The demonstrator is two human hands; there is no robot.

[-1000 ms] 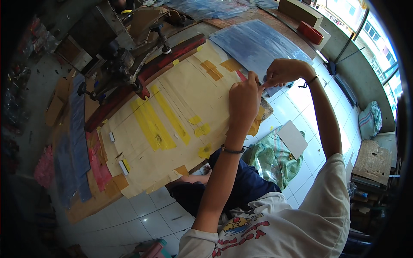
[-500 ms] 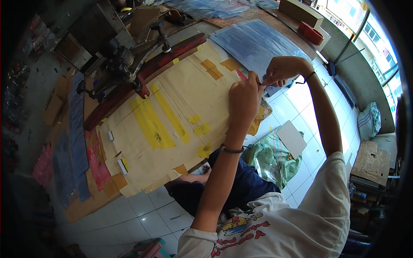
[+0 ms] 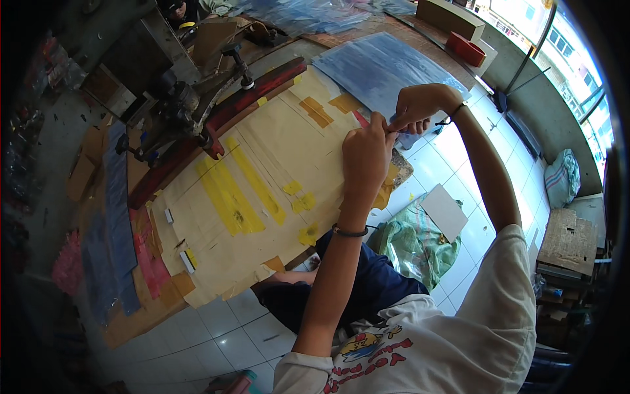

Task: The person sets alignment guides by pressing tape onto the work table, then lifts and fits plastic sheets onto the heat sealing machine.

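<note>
My left hand (image 3: 366, 157) is raised over the right side of the work table, its fingers closed in a pinch. Close against it, my right hand (image 3: 423, 108) bends down at the wrist, with its fingers curled and pinched too. The fingertips of both hands meet; whatever they hold there is too small to make out. Below and behind them lies a stack of bluish clear plastic sheets (image 3: 387, 62). Left of my hands, a cream-coloured board (image 3: 262, 157) covers the table, with strips of yellow tape (image 3: 226, 197) and brown tape (image 3: 316, 111) stuck on it.
A red bar (image 3: 262, 85) with a black metal clamp-like machine (image 3: 180, 111) stands across the board's far left side. On the far right are a red tape-roll-like ring (image 3: 466, 49) and a long box (image 3: 449, 20). A green sack (image 3: 413, 243) lies on the tiled floor.
Both hands stay together at nearly the same place, with a slight shift of the fingers. The whole view has moved a little.
</note>
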